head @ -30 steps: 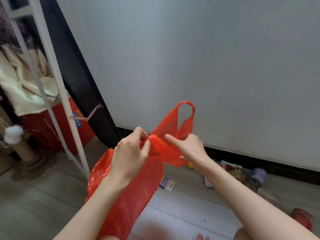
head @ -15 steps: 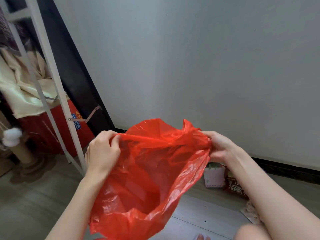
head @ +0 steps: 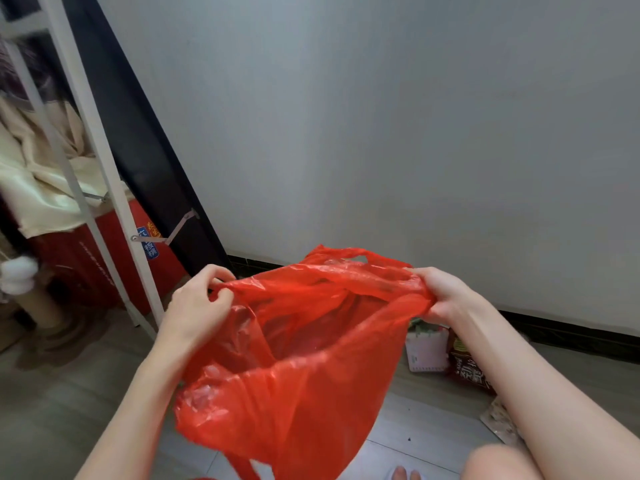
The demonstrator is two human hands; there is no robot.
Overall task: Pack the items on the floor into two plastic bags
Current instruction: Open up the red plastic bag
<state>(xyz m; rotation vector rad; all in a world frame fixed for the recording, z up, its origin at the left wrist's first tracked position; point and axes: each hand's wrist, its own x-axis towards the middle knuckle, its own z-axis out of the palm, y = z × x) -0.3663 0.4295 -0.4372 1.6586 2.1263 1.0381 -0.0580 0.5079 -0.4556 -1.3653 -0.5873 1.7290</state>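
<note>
Red plastic bag (head: 294,368) held in the air above the floor (head: 62,403), mouth spread wide. Left hand (head: 199,304) pinches the left rim, fingers curled round the film; right hand (head: 441,294) grips the bunched right rim. Bag body hangs between the forearms. On the floor, lower right, near the wall: a white packet (head: 426,351) just beside a dark red snack packet (head: 465,368), partly hidden by the right arm.

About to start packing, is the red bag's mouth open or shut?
Open. The left hand and right hand grip opposite rims of the red bag, showing its interior.
</note>
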